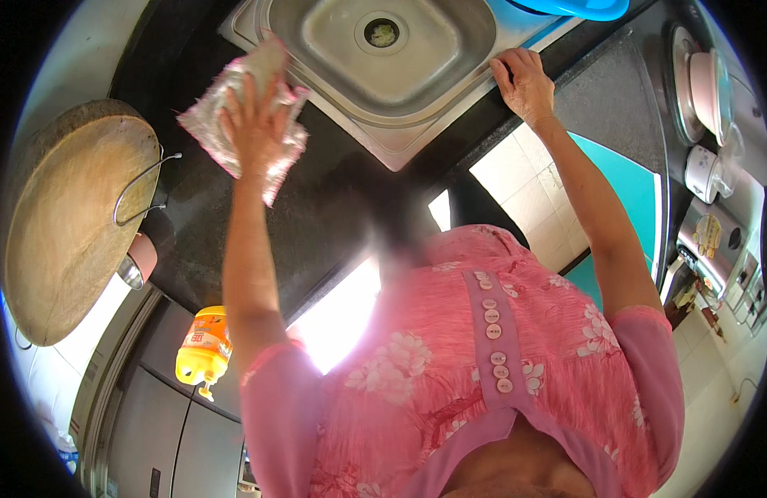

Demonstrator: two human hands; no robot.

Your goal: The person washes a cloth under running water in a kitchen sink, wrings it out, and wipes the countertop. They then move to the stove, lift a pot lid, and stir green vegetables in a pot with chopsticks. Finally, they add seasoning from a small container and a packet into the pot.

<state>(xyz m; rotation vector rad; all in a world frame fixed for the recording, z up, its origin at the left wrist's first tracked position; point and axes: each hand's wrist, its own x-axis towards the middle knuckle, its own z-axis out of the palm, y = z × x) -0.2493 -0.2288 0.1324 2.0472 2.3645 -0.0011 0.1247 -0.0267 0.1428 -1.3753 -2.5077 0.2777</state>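
My left hand (pixel 256 127) lies flat, fingers spread, on a crumpled pale cloth with pink edging (pixel 218 118). The cloth rests on the dark stone counter (pixel 333 187), left of the steel sink, with one corner at the sink's rim (pixel 383 146). At the sink's right front edge rests my right hand (pixel 526 84). Its fingers are bent, a gap shows between thumb and forefinger, and nothing is seen in it. Pale green scraps (pixel 383 35) sit in the drain of the sink.
A round wooden chopping board (pixel 78 218) leans at the left behind a metal wire holder (pixel 131 187), near a pink-and-steel cup (pixel 140 258). An orange-yellow pump bottle (pixel 203 342) stands nearby. A blue basin (pixel 582 7) is at the top right; pots (pixel 704 171) stand far right.
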